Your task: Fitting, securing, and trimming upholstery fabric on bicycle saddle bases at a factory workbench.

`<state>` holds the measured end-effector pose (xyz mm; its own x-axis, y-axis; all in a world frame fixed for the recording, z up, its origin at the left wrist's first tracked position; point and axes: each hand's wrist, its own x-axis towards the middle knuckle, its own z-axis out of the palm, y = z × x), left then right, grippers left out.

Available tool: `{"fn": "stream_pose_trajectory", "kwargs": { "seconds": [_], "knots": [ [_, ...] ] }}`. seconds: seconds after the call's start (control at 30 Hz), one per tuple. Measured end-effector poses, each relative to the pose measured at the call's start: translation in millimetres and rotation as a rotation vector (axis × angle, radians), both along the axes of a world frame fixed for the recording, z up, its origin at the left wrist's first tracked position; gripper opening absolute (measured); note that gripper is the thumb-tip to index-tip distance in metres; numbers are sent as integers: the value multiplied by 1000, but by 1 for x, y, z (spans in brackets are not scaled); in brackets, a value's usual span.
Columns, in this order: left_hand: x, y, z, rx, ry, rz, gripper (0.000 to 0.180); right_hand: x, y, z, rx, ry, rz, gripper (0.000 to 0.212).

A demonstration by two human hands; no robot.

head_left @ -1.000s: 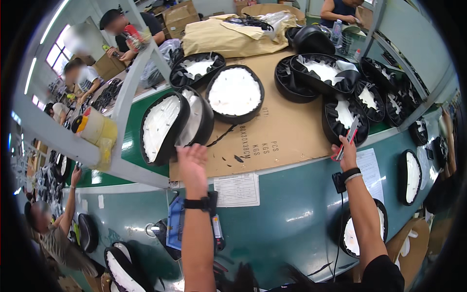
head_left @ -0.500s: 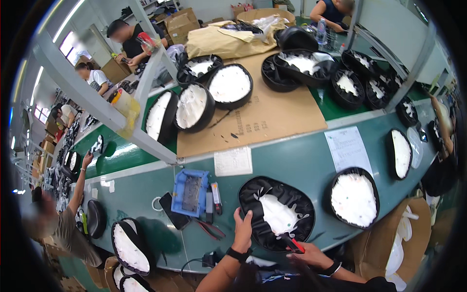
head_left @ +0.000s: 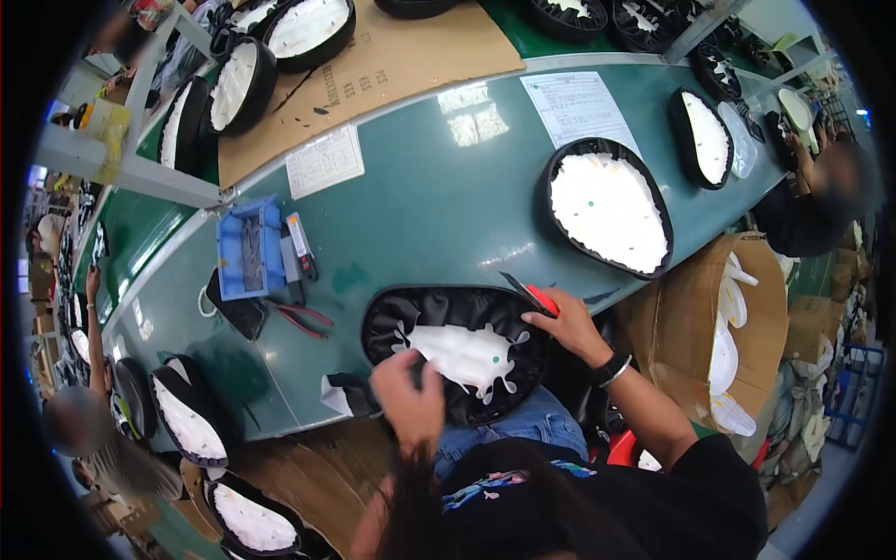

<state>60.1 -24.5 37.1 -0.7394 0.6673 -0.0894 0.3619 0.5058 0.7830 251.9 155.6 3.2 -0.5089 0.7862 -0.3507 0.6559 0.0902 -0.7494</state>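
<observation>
A black padded seat [head_left: 383, 322] rests with its underside up at the bench's near edge, close to my body. Its black cover is folded in around a white base [head_left: 448, 353] with notched edges. My right hand [head_left: 571, 327] is closed on a red-handled cutting tool [head_left: 541, 299], its dark pointed blade directed up and left, off the seat's right end. Whether that tool is a knife or scissors is unclear. Over the seat's lower left rim, my left hand [head_left: 411, 397] is smeared by motion. Beside it lies a black and pale grey piece of material [head_left: 347, 396].
A finished-looking seat [head_left: 607, 210] with a white underside sits farther right. On the left are a blue bin [head_left: 248, 245], red-handled pliers [head_left: 301, 320] and a phone [head_left: 238, 313]. A cardboard box [head_left: 677, 327] with white shells stands right; a co-worker [head_left: 821, 201] is beyond.
My view has swung down and right. The seat has turned and come nearer my body. My right hand has moved the cutting tool off the seat; my left hand has left its former grip.
</observation>
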Motion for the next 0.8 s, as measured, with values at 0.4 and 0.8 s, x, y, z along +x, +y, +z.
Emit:
{"fn": "stream_pose_trajectory", "kwargs": {
  "seconds": [0.4, 0.8],
  "knots": [
    [18, 60, -51, 107, 139, -299, 15, -7, 8, 59, 521, -157, 605, 46],
    [-7, 56, -21, 26, 265, -557, 11, 7, 11, 69, 601, -424, 886, 63]
  ]
}}
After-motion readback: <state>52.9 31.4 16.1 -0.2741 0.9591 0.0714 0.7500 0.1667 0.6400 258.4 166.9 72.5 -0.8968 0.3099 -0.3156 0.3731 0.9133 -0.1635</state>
